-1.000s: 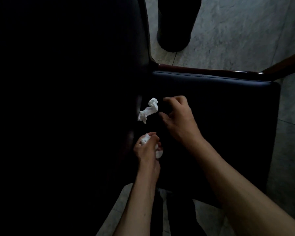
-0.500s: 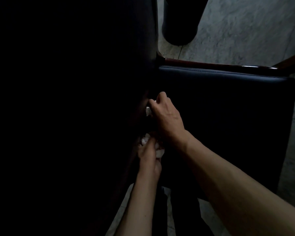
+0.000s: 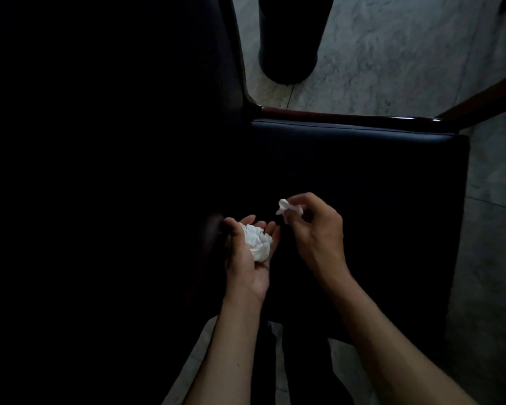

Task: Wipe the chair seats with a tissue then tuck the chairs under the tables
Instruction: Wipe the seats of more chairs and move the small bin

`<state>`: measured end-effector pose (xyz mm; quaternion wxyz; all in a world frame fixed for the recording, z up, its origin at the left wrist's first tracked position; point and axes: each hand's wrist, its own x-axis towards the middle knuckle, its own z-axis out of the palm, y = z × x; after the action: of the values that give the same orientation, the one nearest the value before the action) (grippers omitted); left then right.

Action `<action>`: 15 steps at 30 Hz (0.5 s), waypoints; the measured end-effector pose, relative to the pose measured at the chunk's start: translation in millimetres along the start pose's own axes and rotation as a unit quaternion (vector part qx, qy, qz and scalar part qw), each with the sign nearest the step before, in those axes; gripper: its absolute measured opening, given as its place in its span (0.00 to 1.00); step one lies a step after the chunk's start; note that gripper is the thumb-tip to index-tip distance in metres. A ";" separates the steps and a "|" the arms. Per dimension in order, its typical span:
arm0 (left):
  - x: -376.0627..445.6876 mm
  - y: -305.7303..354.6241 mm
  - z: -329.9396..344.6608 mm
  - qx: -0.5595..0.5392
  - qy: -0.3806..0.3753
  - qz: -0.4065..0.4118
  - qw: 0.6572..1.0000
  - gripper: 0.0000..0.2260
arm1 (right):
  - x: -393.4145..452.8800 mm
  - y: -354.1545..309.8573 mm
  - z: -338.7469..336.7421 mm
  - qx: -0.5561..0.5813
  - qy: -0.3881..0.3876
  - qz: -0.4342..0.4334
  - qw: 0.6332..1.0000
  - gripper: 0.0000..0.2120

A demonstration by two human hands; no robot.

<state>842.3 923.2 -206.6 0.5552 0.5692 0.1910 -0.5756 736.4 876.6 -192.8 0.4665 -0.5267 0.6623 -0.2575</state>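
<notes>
- Head view looks down on your two hands over a dark padded chair seat; most of the left half of the frame is black and unreadable.
- Your left hand lies palm up and open, cupping a crumpled tissue ball that rests loose in the palm.
- Your right hand is closed in a pinch on a small tissue scrap, held just above and to the right of the left palm, not touching the ball.
- Both pieces of tissue are off the seat, so no wiping contact exists at this instant.
- Judging progress: you appear to be gathering tissue bits rather than rubbing, which suggests this seat's wipe is at or near its end, though the surface is too dark to tell clean from dirty.
- The chair stands clear on the pale stone floor, its reddish wooden frame rail showing along the far edge; no counter edge is visible over it, so tucking this chair looks undone.
- How many other chairs remain, you cannot tell from this view.
- A dark rounded object stands on the floor beyond the chair; its identity is unclear.
- No brand, label or writing is legible anywhere.
</notes>
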 end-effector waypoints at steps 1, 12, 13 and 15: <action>-1.7 -0.8 2.6 0.018 -0.003 -0.001 1.000 0.32 | -8.1 -4.3 -0.5 0.029 -0.006 0.003 1.000 0.03; -12.4 -1.1 31.2 0.058 -0.014 -0.005 0.998 0.22 | -49.6 -8.1 -2.8 0.048 -0.039 -0.067 0.996 0.03; -14.2 -2.7 33.3 0.068 -0.012 -0.001 0.998 0.18 | -49.1 -8.2 -4.2 0.047 -0.036 -0.061 0.996 0.02; -18.1 -6.9 36.4 0.082 -0.010 0.013 0.996 0.13 | -48.7 -9.2 -7.1 0.041 -0.026 -0.051 0.997 0.03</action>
<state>815.4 902.0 -183.6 0.5161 0.6097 0.1299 -0.5874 734.9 918.3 -165.2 0.4912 -0.5471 0.6108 -0.2940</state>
